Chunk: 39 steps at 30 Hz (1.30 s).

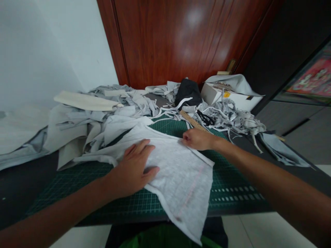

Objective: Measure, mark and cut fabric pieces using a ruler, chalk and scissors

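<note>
A piece of light grey fabric (178, 172) lies across the green cutting mat (144, 203), and its lower corner hangs past the table's front edge. My left hand (134, 167) rests flat on the cloth with the fingers spread. At the fabric's upper right edge, my right hand (198, 138) is closed, pinching the folded border. A wooden ruler (192, 120) lies just behind my right hand, partly covered by it. White cord (168, 111) runs loosely over the mat behind the cloth.
Cream and grey fabric pieces (85, 101) are heaped at the left. At the back stand a black cloth bundle (188, 92) and a white box (232, 96). Tangled grey strips (232, 117) lie at the right, near a folded grey cloth (281, 151). A wooden door (165, 41) is behind the table.
</note>
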{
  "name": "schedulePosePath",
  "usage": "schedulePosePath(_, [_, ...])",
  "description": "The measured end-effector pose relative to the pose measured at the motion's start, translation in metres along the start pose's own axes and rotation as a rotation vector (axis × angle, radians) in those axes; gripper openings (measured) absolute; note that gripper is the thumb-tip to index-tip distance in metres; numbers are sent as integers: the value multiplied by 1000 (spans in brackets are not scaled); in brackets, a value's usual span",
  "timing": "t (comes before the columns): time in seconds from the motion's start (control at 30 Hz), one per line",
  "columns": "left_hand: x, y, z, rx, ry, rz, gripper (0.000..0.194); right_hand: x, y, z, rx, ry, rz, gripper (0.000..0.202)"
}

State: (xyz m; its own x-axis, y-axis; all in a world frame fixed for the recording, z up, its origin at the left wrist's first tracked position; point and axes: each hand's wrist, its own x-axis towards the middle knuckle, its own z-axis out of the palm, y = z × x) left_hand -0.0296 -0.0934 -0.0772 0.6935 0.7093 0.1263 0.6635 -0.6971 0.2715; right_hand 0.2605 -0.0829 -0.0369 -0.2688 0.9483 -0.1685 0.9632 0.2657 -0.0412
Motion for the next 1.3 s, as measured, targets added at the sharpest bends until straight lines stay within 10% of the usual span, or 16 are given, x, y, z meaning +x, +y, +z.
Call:
schedulePosePath(0.27, [52, 22, 9, -112, 24, -376, 62, -48, -30, -2, -84, -164, 64, 28])
schedulePosePath(0.53, [91, -4, 23, 116, 23, 10, 62, -23, -40, -20, -146, -29, 199, 30])
schedulePosePath(0.73, [122, -46, 10, 214, -110, 83, 70, 9, -53, -4, 257, 375, -432, 8])
schedulePosePath(0.9, [122, -46, 12, 214, -82, 95, 66, 5, -37, 18, 389, 156, -544, 27])
schedulePosePath(1.3, [115, -42, 9, 199, 78, 358, 44, -46, 12, 0, 252, -170, -168, 107])
